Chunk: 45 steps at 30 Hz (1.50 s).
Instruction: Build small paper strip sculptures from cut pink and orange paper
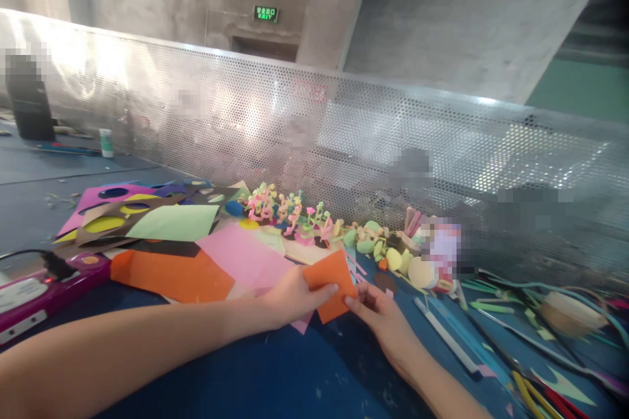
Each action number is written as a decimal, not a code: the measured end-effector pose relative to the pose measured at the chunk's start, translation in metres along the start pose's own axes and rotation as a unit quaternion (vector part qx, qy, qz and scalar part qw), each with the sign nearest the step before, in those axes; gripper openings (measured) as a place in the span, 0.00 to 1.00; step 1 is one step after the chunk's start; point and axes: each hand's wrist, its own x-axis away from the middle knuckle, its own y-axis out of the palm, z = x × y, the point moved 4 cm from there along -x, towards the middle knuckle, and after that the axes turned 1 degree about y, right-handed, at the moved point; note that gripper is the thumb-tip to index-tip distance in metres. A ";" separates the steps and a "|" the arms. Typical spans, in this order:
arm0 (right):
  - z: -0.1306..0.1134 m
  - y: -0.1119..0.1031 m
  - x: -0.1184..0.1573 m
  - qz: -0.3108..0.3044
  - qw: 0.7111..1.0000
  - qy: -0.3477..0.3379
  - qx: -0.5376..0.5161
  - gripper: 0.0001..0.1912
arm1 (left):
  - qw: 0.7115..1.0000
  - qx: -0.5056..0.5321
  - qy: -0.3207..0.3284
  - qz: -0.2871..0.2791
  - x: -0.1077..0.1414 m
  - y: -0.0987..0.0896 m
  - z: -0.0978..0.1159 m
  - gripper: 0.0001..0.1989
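Between my two hands is a small piece of orange paper [330, 278], held upright just above the blue table. My left hand [295, 298] grips its left side, thumb across the front and the other fingers hidden behind. At the right edge, my right hand [376, 308] pinches the same paper between thumb and fingertips. Beneath and left of my left hand lies a pink sheet [240, 252]. A larger orange sheet [170, 275] lies further left, beside a pale green sheet [174, 222].
Small paper flower shapes [295, 213] stand along a perforated metal screen [236, 98]. A purple power strip [93, 275] with a black plug sits at left. Rulers [447, 334], paper scraps, a tape roll [572, 314] and yellow-handled scissors [531, 396] lie at right.
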 end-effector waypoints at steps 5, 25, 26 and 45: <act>0.006 -0.004 -0.002 0.023 0.999 0.016 -0.041 0.15 | 0.998 0.030 -0.056 0.028 -0.004 -0.001 -0.008 0.18; 0.008 -0.006 -0.004 0.020 0.999 0.018 -0.028 0.14 | 0.997 0.037 -0.038 0.049 -0.005 -0.004 -0.008 0.17; 0.008 -0.006 -0.003 0.022 0.999 0.019 -0.027 0.14 | 0.998 0.034 -0.030 0.047 -0.005 -0.004 -0.007 0.18; 0.009 -0.008 -0.002 0.049 0.998 0.025 -0.010 0.15 | 0.998 0.060 0.008 0.004 -0.002 0.000 0.001 0.17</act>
